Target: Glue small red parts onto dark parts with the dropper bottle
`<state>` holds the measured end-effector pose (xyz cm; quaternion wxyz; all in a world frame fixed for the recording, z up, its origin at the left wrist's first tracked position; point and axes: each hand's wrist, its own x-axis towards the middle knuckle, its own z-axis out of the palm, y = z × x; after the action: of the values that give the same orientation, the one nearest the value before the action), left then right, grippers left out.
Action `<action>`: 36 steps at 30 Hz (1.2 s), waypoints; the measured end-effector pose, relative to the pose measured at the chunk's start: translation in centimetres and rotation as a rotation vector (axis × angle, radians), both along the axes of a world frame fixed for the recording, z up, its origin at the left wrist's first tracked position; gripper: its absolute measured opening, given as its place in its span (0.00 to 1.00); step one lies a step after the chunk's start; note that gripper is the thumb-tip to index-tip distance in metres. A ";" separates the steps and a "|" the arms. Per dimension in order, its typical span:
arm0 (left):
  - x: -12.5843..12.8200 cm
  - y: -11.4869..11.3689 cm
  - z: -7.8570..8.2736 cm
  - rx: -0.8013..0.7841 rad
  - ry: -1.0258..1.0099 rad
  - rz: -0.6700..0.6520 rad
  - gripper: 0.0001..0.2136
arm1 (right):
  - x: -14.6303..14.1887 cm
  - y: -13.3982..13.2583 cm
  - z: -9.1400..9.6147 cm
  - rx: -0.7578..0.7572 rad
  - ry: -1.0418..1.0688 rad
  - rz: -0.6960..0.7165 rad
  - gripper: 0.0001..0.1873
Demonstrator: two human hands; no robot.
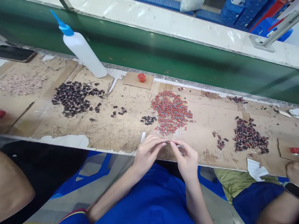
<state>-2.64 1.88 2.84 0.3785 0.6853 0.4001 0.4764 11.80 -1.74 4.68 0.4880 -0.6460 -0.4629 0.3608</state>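
Note:
At the front edge of the cardboard, my left hand (147, 152) and my right hand (188, 157) meet fingertip to fingertip. Pinched between them is a tiny black-and-red part (168, 142), too small to tell its exact kind. Just beyond my fingers spreads a pile of small red-and-black parts (171, 109). A little cluster of black parts (148, 120) lies at that pile's left side. Farther left is a larger heap of black pieces with coppery glints (72, 98), with several strays between.
A white squeeze bottle (84, 54) with a blue nozzle stands at the back left. A red cup (141, 77) sits on a cardboard square, a thin stick (151, 91) beside it. Dark-and-red parts (249, 137) lie right, near a co-worker's hand (293, 172). Another person's arm (14, 189) is left.

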 end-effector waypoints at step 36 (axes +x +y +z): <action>-1.8 4.0 -1.4 0.075 0.330 0.161 0.09 | 7.6 -1.5 -1.6 0.164 -0.567 -0.326 0.13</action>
<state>-4.43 5.83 1.41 0.2426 0.7337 0.4921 0.4009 19.39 -3.22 3.08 0.4417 -0.7447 -0.4983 0.0454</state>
